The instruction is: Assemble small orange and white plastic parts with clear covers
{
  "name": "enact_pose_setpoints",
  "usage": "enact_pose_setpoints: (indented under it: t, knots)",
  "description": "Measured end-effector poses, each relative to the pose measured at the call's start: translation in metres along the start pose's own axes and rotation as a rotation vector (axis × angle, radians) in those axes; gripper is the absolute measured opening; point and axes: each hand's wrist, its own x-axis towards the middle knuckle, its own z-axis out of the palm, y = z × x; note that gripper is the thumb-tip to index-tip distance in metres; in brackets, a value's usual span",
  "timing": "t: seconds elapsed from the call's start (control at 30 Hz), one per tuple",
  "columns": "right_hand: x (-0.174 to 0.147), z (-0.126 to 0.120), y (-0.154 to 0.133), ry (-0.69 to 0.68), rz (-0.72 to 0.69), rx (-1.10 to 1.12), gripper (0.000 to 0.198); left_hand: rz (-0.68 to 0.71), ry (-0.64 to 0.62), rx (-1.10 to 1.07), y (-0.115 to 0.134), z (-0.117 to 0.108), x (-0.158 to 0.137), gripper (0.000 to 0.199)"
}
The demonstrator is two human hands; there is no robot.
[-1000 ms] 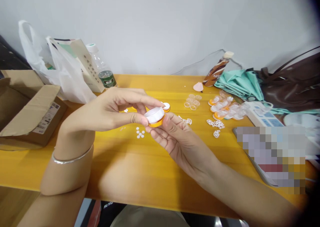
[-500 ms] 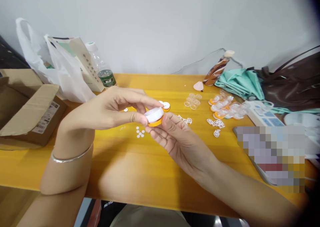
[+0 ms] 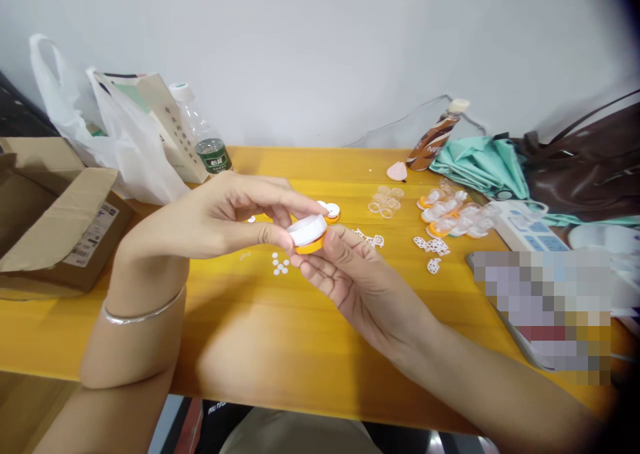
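Both hands meet over the middle of the yellow table (image 3: 240, 347): the left hand (image 3: 220, 217) pinches the white top of a little orange-and-white cap (image 3: 308, 233) between thumb and fingertips, probably to press it, while the right hand (image 3: 350, 274) cradles it from about 5 o'clock, fingers closed lightly underneath. Loose white discs (image 3: 280, 265) sit at 7 o'clock of it, more finished caps (image 3: 453, 215) off at 3 o'clock.

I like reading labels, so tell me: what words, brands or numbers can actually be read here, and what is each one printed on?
"NES", a partial brand: on the brown drink bottle lying by the wall.
Green label on the water bottle: white characters, too blurred to read.
Paper bag: a column of characters, too small to read.
Shipping label on the cardboard box: print unreadable.
The small white and orange cap, held between both hands: no text shows.
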Motion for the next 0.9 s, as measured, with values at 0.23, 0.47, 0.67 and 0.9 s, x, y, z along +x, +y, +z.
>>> enact_pose_setpoints:
  t: [0.23,0.47,0.67,0.9]
  knots:
    - [0.000,0.000,0.001,-0.011,-0.008,0.016,0.018,0.044,-0.014,0.110,0.000,-0.001,-0.001,0.032]
    - [0.001,0.000,0.001,-0.016,0.000,0.040,0.015,0.055,0.006,0.184,0.002,0.000,-0.002,0.032]
    - [0.000,0.000,0.003,-0.018,-0.004,0.033,0.013,0.061,0.008,0.202,0.004,0.001,-0.003,0.032]
    - [0.000,-0.002,0.006,0.000,-0.022,0.006,0.014,0.051,0.010,0.264,0.009,0.003,-0.005,0.031]
